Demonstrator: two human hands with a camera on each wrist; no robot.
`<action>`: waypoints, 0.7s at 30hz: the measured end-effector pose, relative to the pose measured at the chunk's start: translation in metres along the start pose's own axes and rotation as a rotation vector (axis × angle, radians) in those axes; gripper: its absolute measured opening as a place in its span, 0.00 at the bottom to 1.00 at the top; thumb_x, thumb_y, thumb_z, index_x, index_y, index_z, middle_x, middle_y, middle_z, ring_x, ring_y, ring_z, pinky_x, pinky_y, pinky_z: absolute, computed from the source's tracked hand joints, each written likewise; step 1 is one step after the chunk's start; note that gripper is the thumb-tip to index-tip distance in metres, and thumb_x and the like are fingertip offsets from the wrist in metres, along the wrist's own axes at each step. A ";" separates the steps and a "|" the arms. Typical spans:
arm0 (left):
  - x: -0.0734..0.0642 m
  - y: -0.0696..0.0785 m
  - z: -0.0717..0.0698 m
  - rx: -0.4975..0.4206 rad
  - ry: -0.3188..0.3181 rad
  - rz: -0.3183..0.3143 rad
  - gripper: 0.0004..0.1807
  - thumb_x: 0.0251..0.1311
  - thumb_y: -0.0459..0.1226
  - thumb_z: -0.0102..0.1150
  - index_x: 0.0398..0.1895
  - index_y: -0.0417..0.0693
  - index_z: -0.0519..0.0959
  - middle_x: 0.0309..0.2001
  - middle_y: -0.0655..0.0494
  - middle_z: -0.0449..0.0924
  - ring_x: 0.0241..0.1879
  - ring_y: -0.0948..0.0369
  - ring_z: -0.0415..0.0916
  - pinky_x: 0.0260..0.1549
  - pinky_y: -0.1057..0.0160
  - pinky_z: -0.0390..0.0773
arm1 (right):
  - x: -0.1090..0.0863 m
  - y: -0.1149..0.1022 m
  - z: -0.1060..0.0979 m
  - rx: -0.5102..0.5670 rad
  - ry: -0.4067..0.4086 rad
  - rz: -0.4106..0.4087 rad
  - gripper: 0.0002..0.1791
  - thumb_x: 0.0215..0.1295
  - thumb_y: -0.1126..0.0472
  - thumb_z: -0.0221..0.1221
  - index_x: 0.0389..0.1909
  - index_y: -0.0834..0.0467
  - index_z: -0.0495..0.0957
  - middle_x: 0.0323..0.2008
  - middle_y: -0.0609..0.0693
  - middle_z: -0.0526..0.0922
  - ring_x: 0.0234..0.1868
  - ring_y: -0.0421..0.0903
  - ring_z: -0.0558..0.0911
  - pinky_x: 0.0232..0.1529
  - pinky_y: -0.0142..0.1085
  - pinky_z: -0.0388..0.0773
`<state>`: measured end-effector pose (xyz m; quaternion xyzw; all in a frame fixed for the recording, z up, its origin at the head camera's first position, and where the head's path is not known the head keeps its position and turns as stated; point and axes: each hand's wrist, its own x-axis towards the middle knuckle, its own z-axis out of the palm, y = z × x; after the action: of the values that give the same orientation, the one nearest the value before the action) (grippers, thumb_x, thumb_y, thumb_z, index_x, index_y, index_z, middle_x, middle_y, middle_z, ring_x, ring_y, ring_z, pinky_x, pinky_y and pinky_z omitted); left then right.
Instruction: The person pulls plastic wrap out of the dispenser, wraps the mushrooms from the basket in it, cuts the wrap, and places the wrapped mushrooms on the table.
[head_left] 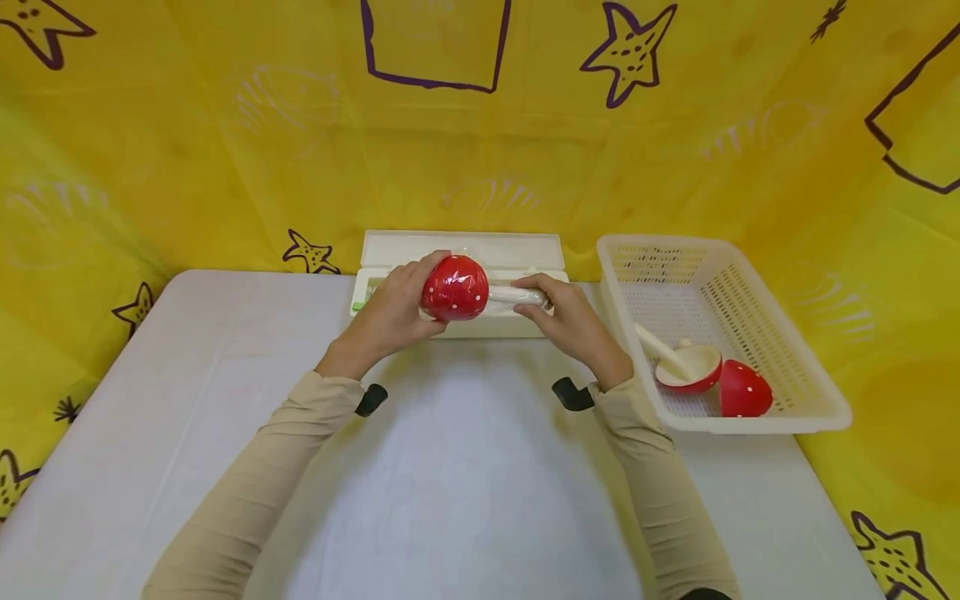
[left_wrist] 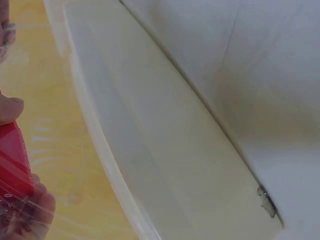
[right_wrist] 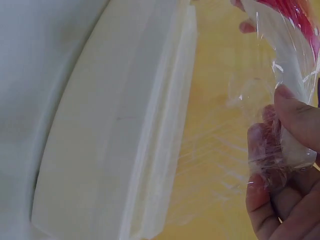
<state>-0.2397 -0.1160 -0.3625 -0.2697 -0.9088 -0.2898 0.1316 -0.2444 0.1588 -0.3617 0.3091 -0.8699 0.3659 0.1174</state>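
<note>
A red, white-dotted ladle (head_left: 454,288) with a white handle is held level above the table, its rounded outside facing up. My left hand (head_left: 395,307) grips the red bowl from the left, thumb below. On the right, my right hand (head_left: 572,321) pinches the end of the white handle (right_wrist: 290,60). Clear plastic film (right_wrist: 250,100) covers the ladle and lies over the right fingers in the right wrist view. Just behind the hands stands a long white box (head_left: 487,327), its lid (head_left: 461,247) raised. Only part of the red bowl (left_wrist: 14,157) shows in the left wrist view.
A white perforated basket (head_left: 813,392) stands at the table's right side. Inside lie another red-and-white ladle (head_left: 693,367) and a red dotted piece (head_left: 744,390). Yellow patterned cloth (head_left: 480,158) hangs behind the white table (head_left: 442,483).
</note>
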 end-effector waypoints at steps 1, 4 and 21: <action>0.001 0.000 0.000 0.002 0.006 0.002 0.51 0.42 0.34 0.78 0.71 0.49 0.60 0.61 0.42 0.76 0.58 0.44 0.73 0.57 0.43 0.77 | 0.000 0.000 0.000 -0.002 0.000 -0.001 0.19 0.61 0.67 0.66 0.53 0.65 0.79 0.42 0.57 0.86 0.32 0.48 0.75 0.36 0.35 0.73; 0.004 0.000 -0.002 0.004 0.021 0.013 0.50 0.42 0.34 0.78 0.70 0.48 0.61 0.60 0.42 0.77 0.57 0.44 0.75 0.57 0.44 0.77 | 0.001 -0.001 -0.001 -0.002 0.004 0.002 0.19 0.62 0.67 0.66 0.53 0.65 0.78 0.43 0.58 0.86 0.32 0.49 0.76 0.38 0.36 0.74; 0.014 0.014 -0.023 -0.025 0.064 0.028 0.47 0.43 0.35 0.78 0.69 0.46 0.64 0.63 0.46 0.75 0.56 0.45 0.75 0.58 0.45 0.77 | 0.011 -0.017 -0.019 -0.004 0.026 0.000 0.20 0.63 0.67 0.65 0.56 0.66 0.77 0.41 0.59 0.86 0.32 0.49 0.75 0.34 0.31 0.70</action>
<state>-0.2414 -0.1144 -0.3321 -0.2744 -0.8966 -0.3079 0.1612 -0.2427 0.1587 -0.3340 0.3039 -0.8692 0.3679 0.1292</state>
